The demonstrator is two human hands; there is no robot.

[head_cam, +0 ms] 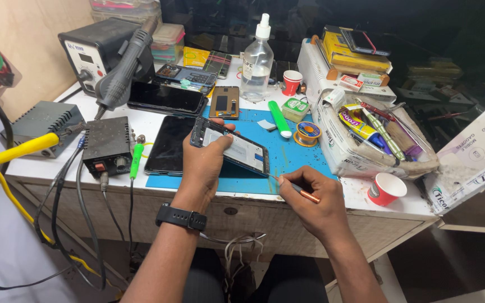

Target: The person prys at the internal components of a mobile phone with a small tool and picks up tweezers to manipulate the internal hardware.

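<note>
The left hand [203,163] grips an opened smartphone [232,147] from its left end, thumb over the far edge and fingers [220,141] wrapped under and around the frame, holding it tilted above the blue work mat [293,157]. A black wristwatch [181,217] sits on that wrist. The phone's back is off, showing a pale inner plate within a dark frame.

The right hand [312,205] pinches a thin copper-coloured hand tool [296,189] between thumb and fingers, pressed together around the shaft. Its tip points left toward the phone's near right corner; whether it touches cannot be told.

The mat lies on a white worktop [399,207] at the near centre. Just left of the held phone, a dark tablet [166,147] lies flat, partly on the mat. Farther back are another dark phone [166,98] and a small brown-backed phone [224,102].

To the left stand a black power supply box [106,147], a green-handled soldering iron [136,161] and, farther off, a hot-air rework station [99,47] with its handpiece [122,73] resting in front.

Far centre: a clear plastic bottle [256,62] with white nozzle, a small red cup [292,82], a green marker-like tube [279,118] and a solder spool [309,133]. To the right, an open white box [338,151] holds tubes and tools; a second red paper cup [385,188] stands at the near right edge.
</note>
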